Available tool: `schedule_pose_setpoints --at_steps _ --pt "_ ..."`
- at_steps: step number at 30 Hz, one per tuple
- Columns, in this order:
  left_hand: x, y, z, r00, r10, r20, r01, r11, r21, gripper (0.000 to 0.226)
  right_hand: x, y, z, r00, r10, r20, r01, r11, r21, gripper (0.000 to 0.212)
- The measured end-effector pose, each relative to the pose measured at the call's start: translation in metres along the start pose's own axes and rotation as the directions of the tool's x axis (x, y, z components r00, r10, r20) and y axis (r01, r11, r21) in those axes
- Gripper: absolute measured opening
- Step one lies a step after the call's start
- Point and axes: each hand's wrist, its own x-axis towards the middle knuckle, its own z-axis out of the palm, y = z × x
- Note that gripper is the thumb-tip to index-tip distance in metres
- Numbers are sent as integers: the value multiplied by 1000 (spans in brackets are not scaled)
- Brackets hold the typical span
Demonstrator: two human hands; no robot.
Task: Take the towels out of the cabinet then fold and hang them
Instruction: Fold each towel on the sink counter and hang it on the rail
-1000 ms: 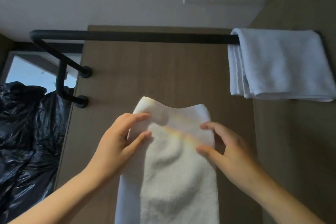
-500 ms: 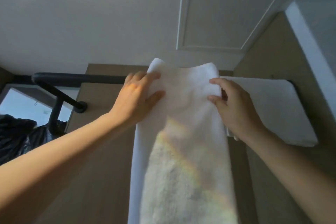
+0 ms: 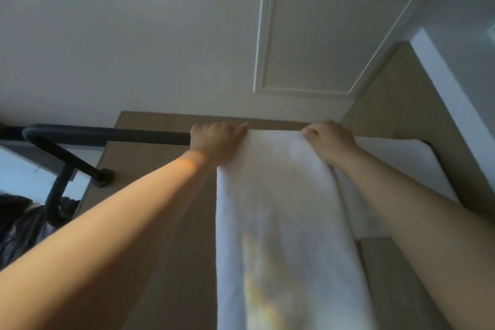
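Both arms reach up to the black bar, and the white towel hangs from the hands in a long strip, its top edge held right at the bar. The left hand has its fingers curled over the towel's top left corner, knuckles against the bar. The right hand grips the top right corner in a closed fist. The hands are apart, one at each corner. Just to the right, partly behind the right forearm, the hung towel lies draped over the same bar. The bar bends down at its left end to the wood panel. Black bags sit low on the left.
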Motion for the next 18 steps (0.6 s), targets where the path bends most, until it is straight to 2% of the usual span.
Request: schedule_pose_setpoints --at_steps 2,6,9,11,13,15,18 --pt "0 1 5 999 -36 -34 37 999 22 56 -1 0 11 999 32 -37 -36 991 -128 48" --pt "-2 2 5 996 -55 -65 51 997 -65 49 0 -1 21 994 16 -105 -37 978 -204 52" --pt "-24 -5 7 973 -53 -223 3 976 -218 38 -1 -1 24 992 10 -122 -39 970 -240 51" --pt "-49 -11 12 927 -57 -370 -59 954 -294 40 -2 -2 25 991 7 -137 -42 965 -260 51" --pt "-73 -13 14 908 -109 -403 -80 901 -425 43 -1 -2 26 988 2 -156 -44 964 -262 50" --pt "-87 -13 14 940 -235 -246 32 781 -624 46 0 -1 27 989 3 -150 -43 964 -263 51" --pt "-89 -12 11 934 -323 156 312 520 -795 43 1 -1 25 993 -9 -119 -25 958 -285 54"
